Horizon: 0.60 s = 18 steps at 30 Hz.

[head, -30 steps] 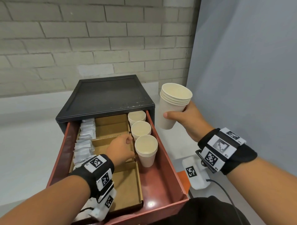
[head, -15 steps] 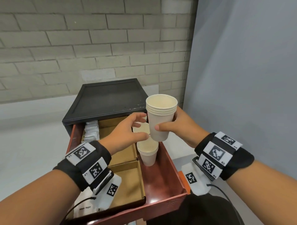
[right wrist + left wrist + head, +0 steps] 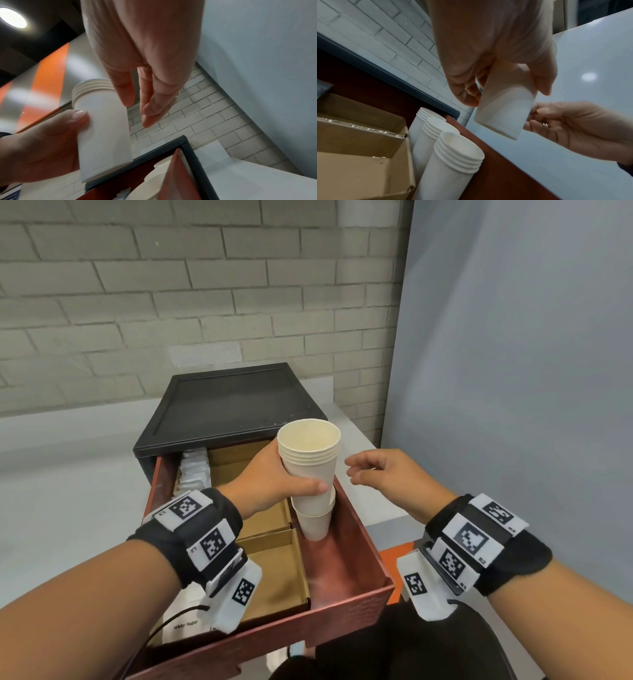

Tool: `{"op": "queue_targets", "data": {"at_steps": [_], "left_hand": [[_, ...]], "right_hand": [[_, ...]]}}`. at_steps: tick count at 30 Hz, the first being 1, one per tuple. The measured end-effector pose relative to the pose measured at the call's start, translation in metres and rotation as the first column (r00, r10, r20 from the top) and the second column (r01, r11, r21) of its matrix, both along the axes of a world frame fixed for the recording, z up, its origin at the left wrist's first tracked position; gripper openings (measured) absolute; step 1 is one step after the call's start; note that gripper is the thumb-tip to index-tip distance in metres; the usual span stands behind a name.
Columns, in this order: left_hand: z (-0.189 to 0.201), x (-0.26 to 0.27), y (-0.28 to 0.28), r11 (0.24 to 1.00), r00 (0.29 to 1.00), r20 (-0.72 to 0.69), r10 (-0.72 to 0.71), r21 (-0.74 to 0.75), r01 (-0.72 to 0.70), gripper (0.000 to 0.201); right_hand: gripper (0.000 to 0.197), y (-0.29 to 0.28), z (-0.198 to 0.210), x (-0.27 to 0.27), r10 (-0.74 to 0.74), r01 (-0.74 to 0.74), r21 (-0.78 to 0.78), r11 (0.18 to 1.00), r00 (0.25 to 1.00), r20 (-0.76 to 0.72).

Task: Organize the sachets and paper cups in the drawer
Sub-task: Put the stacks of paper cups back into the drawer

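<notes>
My left grip [image 3: 270, 481] clasped the stacked cups [image 3: 310, 460] above the drawer [image 3: 349, 563]; my right grip [image 3: 387, 474], at three o'clock, hung released.

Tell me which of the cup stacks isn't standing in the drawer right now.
The stack gripped in the left hand, held above the drawer. The other three stacks stand in a row along the drawer's right side.
</notes>
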State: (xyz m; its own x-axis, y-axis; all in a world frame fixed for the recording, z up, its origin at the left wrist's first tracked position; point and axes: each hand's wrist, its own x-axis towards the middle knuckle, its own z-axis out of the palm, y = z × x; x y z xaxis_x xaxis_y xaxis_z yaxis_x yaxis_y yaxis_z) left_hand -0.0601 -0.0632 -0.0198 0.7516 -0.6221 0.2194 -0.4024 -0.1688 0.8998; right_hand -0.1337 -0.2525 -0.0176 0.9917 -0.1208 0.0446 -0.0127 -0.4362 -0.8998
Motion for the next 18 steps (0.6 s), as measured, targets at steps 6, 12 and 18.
{"op": "queue_targets", "data": {"at_steps": [6,12,18], "left_hand": [[-0.010,-0.005,-0.009,1.000,0.999,-0.035,-0.020,0.021,0.020,0.099],[-0.016,0.000,-0.013,0.996,0.996,-0.085,-0.041,0.072,0.047,0.099],[-0.035,0.003,-0.014,0.983,0.993,-0.112,-0.037,0.176,0.056,0.097]], "right_hand": [[0.032,-0.008,-0.022,-0.007,-0.018,0.009,-0.043,0.999,0.977,-0.212],[0.034,-0.007,-0.033,-0.006,0.031,-0.034,-0.003,0.999,0.946,-0.324],[0.034,-0.009,-0.036,-0.004,0.037,-0.037,0.008,0.999,0.949,-0.314]]}}
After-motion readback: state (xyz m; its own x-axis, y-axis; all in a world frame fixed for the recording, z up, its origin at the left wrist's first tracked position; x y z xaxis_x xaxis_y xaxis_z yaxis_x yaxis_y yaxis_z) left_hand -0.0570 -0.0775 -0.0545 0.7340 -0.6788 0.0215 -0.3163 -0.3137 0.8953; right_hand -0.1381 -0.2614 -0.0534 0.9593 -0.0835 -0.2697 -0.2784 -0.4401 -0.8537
